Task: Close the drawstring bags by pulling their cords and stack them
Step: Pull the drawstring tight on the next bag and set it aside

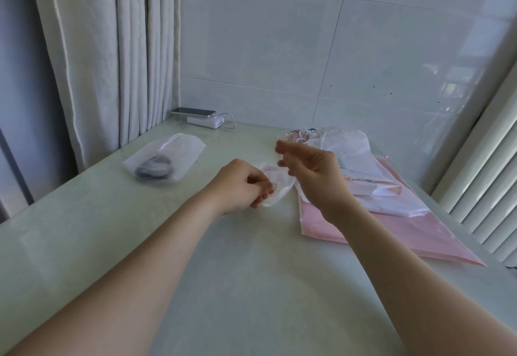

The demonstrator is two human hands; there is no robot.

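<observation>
Drawstring bag (281,187), small, white, gauzy, crumpled, pinched in curled fingers of left hand (240,185) on pale table (223,257). Right hand (310,171) in the air just beyond, fingers blurred, grip impossible to tell. Beneath its wrist, flat pink and white bags (391,204).

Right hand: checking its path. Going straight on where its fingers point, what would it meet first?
The right hand would probably reach the white power bank first; depth is unclear.
</observation>
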